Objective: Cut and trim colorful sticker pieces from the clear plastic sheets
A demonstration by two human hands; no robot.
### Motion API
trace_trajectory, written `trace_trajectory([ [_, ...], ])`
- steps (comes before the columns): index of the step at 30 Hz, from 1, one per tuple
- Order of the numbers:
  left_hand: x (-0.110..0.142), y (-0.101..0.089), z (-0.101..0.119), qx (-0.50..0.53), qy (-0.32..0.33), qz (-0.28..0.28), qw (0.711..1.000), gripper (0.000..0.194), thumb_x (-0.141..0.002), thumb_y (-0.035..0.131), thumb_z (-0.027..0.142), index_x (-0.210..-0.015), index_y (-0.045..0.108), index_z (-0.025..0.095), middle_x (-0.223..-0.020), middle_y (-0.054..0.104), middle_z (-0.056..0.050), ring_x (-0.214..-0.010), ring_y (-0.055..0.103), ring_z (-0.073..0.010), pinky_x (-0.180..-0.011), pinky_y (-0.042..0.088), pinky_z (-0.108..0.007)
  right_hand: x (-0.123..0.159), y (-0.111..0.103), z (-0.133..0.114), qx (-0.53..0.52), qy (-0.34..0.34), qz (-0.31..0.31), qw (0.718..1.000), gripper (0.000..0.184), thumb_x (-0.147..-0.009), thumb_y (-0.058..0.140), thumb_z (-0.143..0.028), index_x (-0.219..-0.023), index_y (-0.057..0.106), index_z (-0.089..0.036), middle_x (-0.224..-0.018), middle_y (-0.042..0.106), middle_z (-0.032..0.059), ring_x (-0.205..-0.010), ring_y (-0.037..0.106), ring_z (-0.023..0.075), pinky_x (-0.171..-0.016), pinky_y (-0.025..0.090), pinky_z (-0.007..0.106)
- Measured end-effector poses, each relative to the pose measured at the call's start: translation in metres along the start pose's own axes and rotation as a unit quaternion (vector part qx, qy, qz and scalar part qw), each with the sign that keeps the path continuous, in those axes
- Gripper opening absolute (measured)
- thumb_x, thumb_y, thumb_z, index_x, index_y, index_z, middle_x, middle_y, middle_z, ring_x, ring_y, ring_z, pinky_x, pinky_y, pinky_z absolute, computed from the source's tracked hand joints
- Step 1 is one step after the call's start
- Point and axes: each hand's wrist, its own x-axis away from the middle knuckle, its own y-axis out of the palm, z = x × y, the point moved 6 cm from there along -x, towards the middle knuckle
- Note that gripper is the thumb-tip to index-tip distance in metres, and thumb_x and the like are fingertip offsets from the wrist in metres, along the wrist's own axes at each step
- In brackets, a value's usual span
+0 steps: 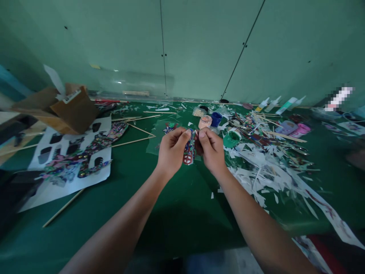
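Green panels [199,45] are set as a wall behind the table [176,220], along its far edge. Toward the left edge, a box [72,114] and a sheet [59,190] are kept; toward the right edge, paper scraps [252,175] are heaped, some spilling toward the near edge. Open room is offered by the bare surface along the middle of the near edge, between sheet and scraps, while movement forward and to the right is limited by the peach jar [205,122], the blue jar [216,119] and the green jar [232,139], the last just beside the right hand [212,150].

Above the table's middle, a narrow piece [188,156] is held up by the left hand [172,151], gripped between thumb and bent fingers at its upper left. The right fingers are curled closed at its right edge; whether that edge itself is pinched cannot be told. The piece is judged light, thin and flexible, with a slick face whose decoration could be creased or rubbed, so it is best taken lightly by its long edges
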Motion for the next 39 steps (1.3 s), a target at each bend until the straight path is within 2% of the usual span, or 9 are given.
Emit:
trace_trajectory([
  [10, 0.000, 0.005, 0.001, 0.024, -0.003, -0.034, 0.999, 0.031, -0.087, 0.053, 0.028, -0.059, 0.046, 0.017, -0.057, 0.036, 0.004, -0.054, 0.032, -0.0085, -0.052, 0.030, -0.023, -0.001, 0.000, -0.010, 0.041, -0.046, 0.008, 0.998, 0.033, -0.094, 0.047, -0.045, -0.071, 0.047, -0.021, -0.060, 0.041, -0.0040, -0.052, 0.039, 0.0100, -0.051, 0.033, 0.025],
  [21, 0.004, 0.009, -0.007, 0.082, -0.063, -0.035, 0.994, 0.034, -0.088, 0.052, 0.032, -0.058, 0.048, 0.018, -0.048, 0.041, 0.004, -0.041, 0.034, -0.0066, -0.041, 0.026, -0.024, 0.000, 0.001, -0.008, 0.065, -0.053, -0.019, 0.996, 0.036, -0.095, 0.044, -0.046, -0.068, 0.044, -0.022, -0.059, 0.042, -0.0035, -0.054, 0.043, 0.0115, -0.053, 0.035, 0.027],
  [39, 0.005, 0.008, -0.007, 0.091, -0.029, -0.030, 0.995, 0.033, -0.090, 0.050, 0.028, -0.059, 0.045, 0.018, -0.052, 0.040, 0.004, -0.048, 0.036, -0.0077, -0.049, 0.028, -0.025, 0.000, 0.002, -0.009, 0.064, -0.058, -0.057, 0.995, 0.035, -0.097, 0.043, -0.041, -0.067, 0.042, -0.021, -0.057, 0.040, -0.0046, -0.052, 0.040, 0.0103, -0.052, 0.033, 0.025],
])
